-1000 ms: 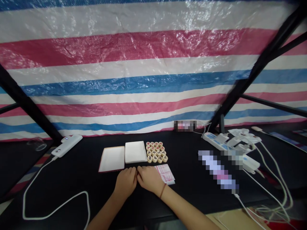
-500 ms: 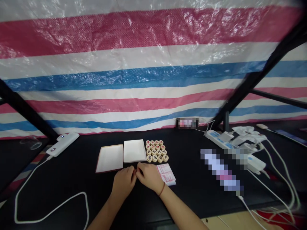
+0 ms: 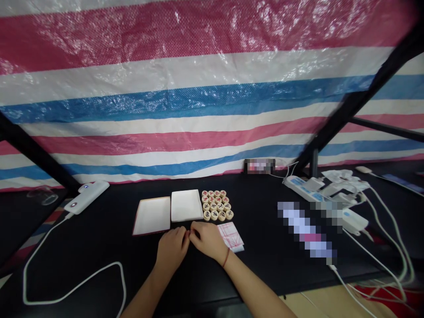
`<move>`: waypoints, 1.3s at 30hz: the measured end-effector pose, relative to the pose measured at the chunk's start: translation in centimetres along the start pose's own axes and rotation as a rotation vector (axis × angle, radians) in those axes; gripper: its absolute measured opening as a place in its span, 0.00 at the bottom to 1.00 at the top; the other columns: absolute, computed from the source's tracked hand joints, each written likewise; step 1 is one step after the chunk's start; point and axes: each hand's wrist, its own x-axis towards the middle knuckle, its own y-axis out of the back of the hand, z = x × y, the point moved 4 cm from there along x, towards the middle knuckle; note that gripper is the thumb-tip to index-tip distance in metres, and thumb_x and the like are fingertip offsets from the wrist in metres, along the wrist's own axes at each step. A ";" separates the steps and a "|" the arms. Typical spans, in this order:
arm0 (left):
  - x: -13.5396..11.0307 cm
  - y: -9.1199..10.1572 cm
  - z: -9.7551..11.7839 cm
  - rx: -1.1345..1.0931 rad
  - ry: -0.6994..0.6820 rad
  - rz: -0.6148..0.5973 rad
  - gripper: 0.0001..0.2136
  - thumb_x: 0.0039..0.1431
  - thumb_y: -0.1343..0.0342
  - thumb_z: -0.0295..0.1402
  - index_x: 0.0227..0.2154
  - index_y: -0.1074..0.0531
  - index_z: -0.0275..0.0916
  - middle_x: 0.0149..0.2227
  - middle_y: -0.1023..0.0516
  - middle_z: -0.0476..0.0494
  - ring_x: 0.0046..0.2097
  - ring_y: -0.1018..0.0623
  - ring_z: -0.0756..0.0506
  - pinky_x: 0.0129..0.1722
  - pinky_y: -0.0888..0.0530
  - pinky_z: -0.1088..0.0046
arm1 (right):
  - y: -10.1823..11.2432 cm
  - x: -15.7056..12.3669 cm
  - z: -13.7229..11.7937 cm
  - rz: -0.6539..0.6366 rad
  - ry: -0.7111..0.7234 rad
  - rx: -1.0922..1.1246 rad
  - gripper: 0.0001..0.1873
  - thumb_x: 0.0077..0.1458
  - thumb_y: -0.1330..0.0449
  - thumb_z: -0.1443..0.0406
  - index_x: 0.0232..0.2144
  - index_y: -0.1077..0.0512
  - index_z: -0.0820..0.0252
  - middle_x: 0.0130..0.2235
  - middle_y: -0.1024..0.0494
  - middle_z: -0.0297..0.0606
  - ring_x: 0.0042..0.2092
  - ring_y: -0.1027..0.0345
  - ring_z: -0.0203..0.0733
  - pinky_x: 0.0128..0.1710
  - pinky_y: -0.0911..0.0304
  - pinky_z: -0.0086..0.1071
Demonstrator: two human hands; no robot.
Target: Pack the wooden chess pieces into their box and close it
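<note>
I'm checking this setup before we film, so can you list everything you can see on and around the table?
striped tarpaulin: 1, red, white and blue, behind the table
black table: 1, black, under everything
Chinese chess pieces: many, wooden, in a block, centre
white trays: 2, side by side, left of the pieces
printed paper: 1, white and red, by the right hand
power bank: 1, white, left, with white cable
power strip: 1, white, right
left hand: 1, on the table
right hand: 1, fingers by the left hand, red wristband
</note>
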 end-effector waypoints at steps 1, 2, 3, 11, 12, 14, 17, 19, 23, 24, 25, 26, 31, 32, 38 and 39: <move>0.0 0.0 0.0 -0.001 0.001 0.000 0.11 0.64 0.54 0.29 0.27 0.32 0.41 0.26 0.24 0.49 0.30 0.25 0.48 0.30 0.37 0.72 | 0.0 0.0 0.0 -0.001 -0.002 0.001 0.07 0.57 0.45 0.68 0.27 0.31 0.60 0.30 0.23 0.34 0.31 0.32 0.35 0.30 0.54 0.29; 0.0 -0.1 0.0 0.000 0.003 -0.001 0.11 0.64 0.54 0.29 0.27 0.32 0.41 0.26 0.24 0.49 0.30 0.25 0.48 0.30 0.37 0.72 | 0.0 0.0 0.1 -0.001 -0.002 0.002 0.07 0.57 0.45 0.68 0.27 0.31 0.59 0.30 0.22 0.34 0.31 0.32 0.35 0.30 0.53 0.29; 0.0 -0.1 0.0 0.003 0.004 -0.005 0.11 0.64 0.54 0.29 0.27 0.32 0.41 0.26 0.24 0.49 0.30 0.25 0.48 0.31 0.37 0.72 | 0.0 0.0 0.1 0.000 -0.001 0.004 0.07 0.57 0.45 0.68 0.27 0.31 0.59 0.30 0.22 0.34 0.31 0.32 0.35 0.30 0.53 0.29; 0.0 0.0 0.1 0.011 -0.002 -0.036 0.10 0.63 0.53 0.28 0.27 0.32 0.41 0.27 0.25 0.49 0.31 0.24 0.47 0.30 0.37 0.71 | -0.3 0.0 0.3 0.011 0.008 0.014 0.06 0.57 0.45 0.68 0.28 0.30 0.59 0.31 0.22 0.34 0.32 0.31 0.35 0.30 0.52 0.28; 0.0 0.0 0.1 0.009 -0.001 -0.035 0.10 0.63 0.53 0.28 0.27 0.32 0.41 0.27 0.25 0.49 0.31 0.24 0.47 0.31 0.37 0.71 | -0.3 0.0 0.3 0.011 0.008 0.018 0.06 0.57 0.45 0.68 0.28 0.30 0.59 0.31 0.22 0.34 0.32 0.31 0.35 0.31 0.52 0.28; 0.0 0.0 0.1 0.008 0.001 -0.035 0.10 0.63 0.53 0.28 0.27 0.31 0.41 0.27 0.25 0.49 0.31 0.24 0.47 0.31 0.37 0.71 | -0.2 0.0 0.3 0.006 0.003 0.025 0.06 0.57 0.45 0.68 0.29 0.30 0.59 0.31 0.22 0.34 0.33 0.30 0.36 0.31 0.51 0.28; 0.0 -0.1 0.1 0.008 0.006 -0.042 0.09 0.63 0.53 0.29 0.28 0.31 0.41 0.27 0.24 0.48 0.31 0.24 0.47 0.31 0.36 0.72 | -0.2 0.0 0.3 -0.002 -0.002 0.026 0.06 0.57 0.46 0.68 0.29 0.30 0.59 0.32 0.22 0.35 0.33 0.30 0.36 0.31 0.50 0.28; 0.0 -0.1 0.0 0.005 0.009 -0.048 0.09 0.63 0.53 0.29 0.27 0.31 0.41 0.27 0.24 0.48 0.31 0.24 0.47 0.31 0.36 0.72 | -0.2 0.0 0.4 0.005 -0.005 0.029 0.07 0.57 0.46 0.69 0.29 0.30 0.59 0.32 0.22 0.35 0.33 0.30 0.36 0.32 0.49 0.27; 0.2 0.0 0.0 -0.018 -0.005 -0.049 0.09 0.62 0.52 0.29 0.27 0.31 0.41 0.27 0.24 0.48 0.31 0.24 0.48 0.30 0.36 0.73 | -0.1 -0.2 0.2 0.038 0.054 0.150 0.08 0.56 0.47 0.69 0.28 0.30 0.58 0.27 0.25 0.33 0.30 0.32 0.35 0.31 0.47 0.27; 0.2 0.1 0.0 -0.030 -0.019 -0.045 0.09 0.62 0.52 0.29 0.28 0.31 0.41 0.27 0.24 0.48 0.31 0.24 0.48 0.30 0.35 0.73 | 0.1 -0.3 0.1 0.063 0.082 0.203 0.09 0.57 0.47 0.68 0.27 0.29 0.58 0.25 0.27 0.33 0.28 0.33 0.35 0.30 0.46 0.26; 0.2 0.1 0.1 -0.045 -0.036 -0.039 0.09 0.63 0.52 0.30 0.27 0.31 0.41 0.27 0.24 0.49 0.31 0.25 0.48 0.30 0.35 0.73 | 0.4 -0.6 0.1 0.103 0.105 0.248 0.10 0.57 0.48 0.67 0.27 0.30 0.58 0.23 0.29 0.32 0.27 0.35 0.35 0.30 0.45 0.27; 0.2 0.2 0.2 -0.063 -0.055 -0.026 0.10 0.63 0.53 0.30 0.27 0.31 0.41 0.27 0.25 0.49 0.30 0.25 0.49 0.30 0.35 0.74 | 0.9 -0.9 0.2 0.159 0.116 0.282 0.11 0.58 0.49 0.66 0.26 0.30 0.58 0.22 0.31 0.32 0.26 0.36 0.35 0.30 0.44 0.27; -0.1 1.3 0.7 -0.150 -0.126 0.168 0.15 0.65 0.55 0.30 0.23 0.31 0.40 0.25 0.29 0.48 0.30 0.27 0.50 0.33 0.33 0.74 | 4.3 -5.0 3.0 0.471 -0.008 0.270 0.14 0.61 0.51 0.61 0.27 0.29 0.56 0.25 0.28 0.37 0.26 0.36 0.39 0.30 0.39 0.33; -0.1 1.6 0.7 -0.150 -0.124 0.223 0.15 0.65 0.55 0.30 0.23 0.30 0.40 0.26 0.29 0.47 0.31 0.27 0.49 0.35 0.32 0.74 | 4.8 -6.1 3.7 0.495 -0.004 0.246 0.14 0.61 0.50 0.61 0.28 0.28 0.56 0.27 0.26 0.39 0.30 0.33 0.42 0.33 0.37 0.34; 0.7 2.0 -0.2 0.016 0.007 0.361 0.14 0.64 0.52 0.29 0.49 0.27 0.42 0.52 0.25 0.38 0.52 0.28 0.38 0.50 0.33 0.59 | 4.8 -10.4 7.1 0.328 -0.011 -0.109 0.19 0.56 0.43 0.62 0.51 0.28 0.55 0.54 0.27 0.44 0.56 0.36 0.53 0.54 0.40 0.47; 0.9 1.8 -0.4 0.050 0.023 0.351 0.14 0.63 0.51 0.29 0.49 0.27 0.42 0.54 0.26 0.38 0.54 0.29 0.36 0.51 0.33 0.56 | 4.6 -10.5 7.3 0.299 -0.016 -0.151 0.20 0.56 0.42 0.62 0.52 0.28 0.54 0.54 0.27 0.43 0.57 0.37 0.53 0.55 0.41 0.47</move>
